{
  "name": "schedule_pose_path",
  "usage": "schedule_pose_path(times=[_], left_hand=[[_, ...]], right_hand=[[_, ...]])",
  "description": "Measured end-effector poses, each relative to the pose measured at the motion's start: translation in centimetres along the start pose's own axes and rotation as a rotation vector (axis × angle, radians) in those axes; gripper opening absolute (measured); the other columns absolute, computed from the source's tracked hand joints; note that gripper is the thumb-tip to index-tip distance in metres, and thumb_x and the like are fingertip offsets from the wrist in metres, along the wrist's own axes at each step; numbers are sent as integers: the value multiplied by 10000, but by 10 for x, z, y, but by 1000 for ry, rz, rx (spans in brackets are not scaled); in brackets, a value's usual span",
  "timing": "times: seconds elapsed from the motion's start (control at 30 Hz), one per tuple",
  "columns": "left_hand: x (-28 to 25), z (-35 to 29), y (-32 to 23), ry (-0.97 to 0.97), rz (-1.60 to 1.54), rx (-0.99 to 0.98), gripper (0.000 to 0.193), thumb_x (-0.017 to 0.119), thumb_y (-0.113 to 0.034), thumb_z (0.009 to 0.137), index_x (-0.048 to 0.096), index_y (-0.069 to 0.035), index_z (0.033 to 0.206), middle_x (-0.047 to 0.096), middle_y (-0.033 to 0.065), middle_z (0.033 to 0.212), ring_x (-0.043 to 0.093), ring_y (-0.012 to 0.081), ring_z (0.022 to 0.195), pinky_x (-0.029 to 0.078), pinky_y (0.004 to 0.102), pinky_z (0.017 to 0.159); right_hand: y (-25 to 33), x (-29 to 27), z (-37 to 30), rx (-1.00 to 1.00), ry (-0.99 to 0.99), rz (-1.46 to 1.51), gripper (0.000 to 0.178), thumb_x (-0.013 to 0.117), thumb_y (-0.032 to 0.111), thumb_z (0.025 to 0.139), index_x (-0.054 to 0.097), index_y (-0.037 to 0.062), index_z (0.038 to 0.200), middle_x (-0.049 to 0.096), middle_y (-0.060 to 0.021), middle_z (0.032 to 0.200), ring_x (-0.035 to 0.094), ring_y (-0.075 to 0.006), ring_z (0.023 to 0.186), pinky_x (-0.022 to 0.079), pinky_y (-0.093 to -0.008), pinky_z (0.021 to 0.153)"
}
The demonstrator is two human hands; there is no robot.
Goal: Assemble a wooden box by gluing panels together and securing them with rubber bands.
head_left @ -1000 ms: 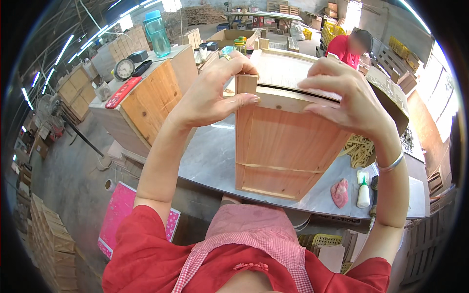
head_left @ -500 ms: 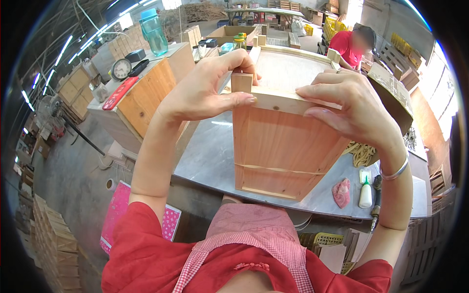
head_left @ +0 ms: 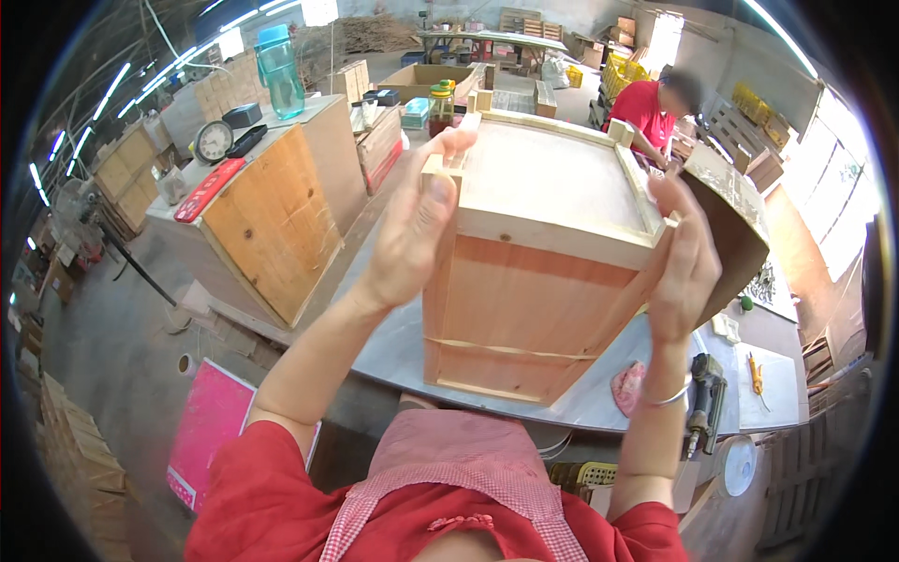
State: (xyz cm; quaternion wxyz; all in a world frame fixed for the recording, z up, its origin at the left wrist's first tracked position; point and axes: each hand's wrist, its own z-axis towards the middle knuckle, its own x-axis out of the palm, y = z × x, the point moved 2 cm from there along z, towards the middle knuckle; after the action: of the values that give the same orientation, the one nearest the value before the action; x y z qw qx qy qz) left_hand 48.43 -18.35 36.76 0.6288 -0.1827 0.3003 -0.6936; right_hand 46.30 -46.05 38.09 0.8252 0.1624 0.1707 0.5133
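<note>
A tall wooden box [head_left: 524,300] stands on the grey tabletop in front of me, with a pale band around its lower part. Its top is a light wood frame [head_left: 552,232] with short corner posts and a pale recessed panel. My left hand [head_left: 412,225] lies along the left side by the near left post, its thumb pointing up and its fingers stretched out. Against the right side, near the right corner, rests my right hand [head_left: 688,253], slightly blurred, with fingers extended. The box stands between my two palms; their inner faces are partly hidden.
Right of the box lie a pink cloth [head_left: 627,388], a pneumatic tool [head_left: 704,401] and orange-handled pliers [head_left: 756,373]. An open cardboard box [head_left: 726,225] stands behind them. A cabinet [head_left: 272,220] carries a teal bottle [head_left: 281,75] at left. Another person [head_left: 651,117] works at far right.
Both hands have left the near top rail, where fingers and thumbs pinched it, and moved down to the box's two sides. The view has shifted, showing more of the top panel.
</note>
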Motion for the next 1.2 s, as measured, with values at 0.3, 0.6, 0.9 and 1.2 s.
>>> schedule_pose_path(times=[0.3,0.6,0.9,1.2], left_hand=[[19,-11,-5,-215,298,151,359,415,-287,1065,524,-44,1305,540,20,986,494,106,877,413,266,807],[-14,-9,9,23,328,96,586,328,-431,1077,358,21,1449,425,89,1475,390,224,1377,272,326,1148],[-8,-71,28,-362,60,-391,448,492,-325,1041,511,2,1346,525,74,1366,487,152,1244,332,331,1087],[36,16,-43,-152,522,187,362,563,-257,999,613,10,1238,608,69,1212,551,162,1160,414,307,1000]], right_hand=[[-2,17,-10,-70,-78,-156,471,338,302,1081,546,-62,1296,709,-169,1119,614,-233,1141,428,-355,1028],[-16,9,-14,-129,4,-74,511,329,326,1082,578,-52,1319,555,-170,1403,492,-247,1318,322,-335,1124],[-105,-9,-108,748,220,63,396,470,320,1035,698,-4,1038,678,-25,810,609,-124,759,487,-269,641],[-170,8,-148,687,145,100,268,582,172,887,710,-33,1001,729,-175,867,696,-223,817,539,-356,764]])
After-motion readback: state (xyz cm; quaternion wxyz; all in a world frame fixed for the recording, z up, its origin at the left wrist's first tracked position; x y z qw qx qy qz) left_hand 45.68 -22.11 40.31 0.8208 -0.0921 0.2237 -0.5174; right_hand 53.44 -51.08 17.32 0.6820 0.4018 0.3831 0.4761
